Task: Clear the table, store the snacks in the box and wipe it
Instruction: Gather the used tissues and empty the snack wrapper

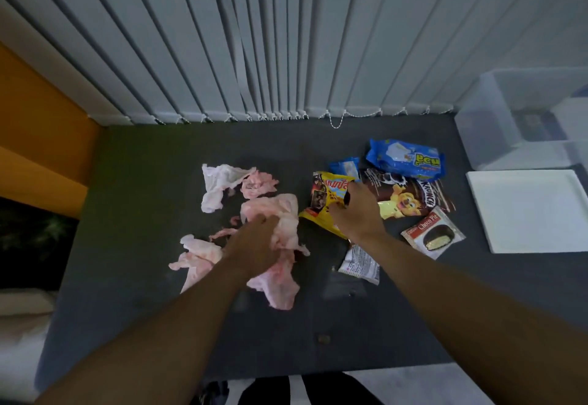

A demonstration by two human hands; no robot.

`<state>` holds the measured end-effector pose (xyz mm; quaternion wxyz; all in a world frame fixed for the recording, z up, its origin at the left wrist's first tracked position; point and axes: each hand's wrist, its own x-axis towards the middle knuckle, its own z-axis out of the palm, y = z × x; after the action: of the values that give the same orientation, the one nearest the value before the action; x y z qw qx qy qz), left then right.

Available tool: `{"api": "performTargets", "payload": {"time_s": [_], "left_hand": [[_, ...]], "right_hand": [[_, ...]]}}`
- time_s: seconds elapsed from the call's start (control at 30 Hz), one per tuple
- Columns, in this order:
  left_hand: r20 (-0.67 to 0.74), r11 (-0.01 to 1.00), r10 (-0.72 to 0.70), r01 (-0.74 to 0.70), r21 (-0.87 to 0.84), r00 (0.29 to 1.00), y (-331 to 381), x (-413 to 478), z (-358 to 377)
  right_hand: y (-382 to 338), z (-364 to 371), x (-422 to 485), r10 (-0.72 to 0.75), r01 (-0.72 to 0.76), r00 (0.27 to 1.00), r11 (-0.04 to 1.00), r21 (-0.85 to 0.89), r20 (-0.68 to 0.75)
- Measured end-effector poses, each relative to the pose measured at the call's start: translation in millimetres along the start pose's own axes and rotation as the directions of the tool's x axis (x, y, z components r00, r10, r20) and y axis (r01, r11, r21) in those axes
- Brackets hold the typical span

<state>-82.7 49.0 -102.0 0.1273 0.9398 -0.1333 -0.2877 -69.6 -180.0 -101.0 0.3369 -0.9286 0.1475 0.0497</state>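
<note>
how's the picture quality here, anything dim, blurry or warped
Head view: dim, flat light, the dark table showing little detail; wide-angle lens fans and bends the blinds; left hand gripping the pink tissues is slightly blurred; the Choco Pie pack label reads sharply; the clear box at the right edge is soft.

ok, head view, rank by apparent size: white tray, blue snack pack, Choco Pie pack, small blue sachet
1. white tray
2. blue snack pack and Choco Pie pack: too close to split
3. small blue sachet, partly covered
</note>
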Motion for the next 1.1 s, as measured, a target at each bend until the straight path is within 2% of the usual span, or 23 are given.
{"api": "performTargets", "payload": {"time_s": [0.1,0.23,0.33,0.43,0.5,0.7,0.87,1.1], "left_hand": [[-0.106,0.999,-0.03,0.034,0.034,0.994,5,6,-20],[-0.202,0.988,0.035,-0.004,0.151,0.979,5,23,-32],[-0.17,0.964,0.139,-0.094,0.25,0.976,6,36,-31],[0.026,0.97,0.128,-0.131,0.205,0.991,7,47,-22],[0.07,0.973,0.115,-0.127,0.193,0.991,7,50,-17],[-0.014,0.985,0.063,-0.064,-0.162,0.998,5,49,-28],[-0.156,0.989,-0.01,-0.013,-0.147,0.988,-14,49,-47],[-0.229,0.983,-0.096,0.056,-0.177,0.969,-43,50,-65]], "right_hand": [[4,-3,-3,0.036,-0.036,0.999,0.999,0.021,-0.018],[13,-8,-5,0.06,-0.058,0.998,0.997,0.05,-0.035],[20,-9,-3,0.071,-0.069,0.997,0.996,0.054,-0.036],[27,-7,-3,0.074,-0.071,0.996,0.995,0.066,-0.042],[29,-6,-3,0.068,-0.065,0.997,0.995,0.073,-0.04],[27,-2,1,0.063,-0.058,0.997,0.994,0.093,-0.053],[16,0,5,0.055,-0.049,0.997,0.993,0.104,-0.057],[3,8,10,0.0,0.006,0.998,0.995,0.104,-0.055]]}}
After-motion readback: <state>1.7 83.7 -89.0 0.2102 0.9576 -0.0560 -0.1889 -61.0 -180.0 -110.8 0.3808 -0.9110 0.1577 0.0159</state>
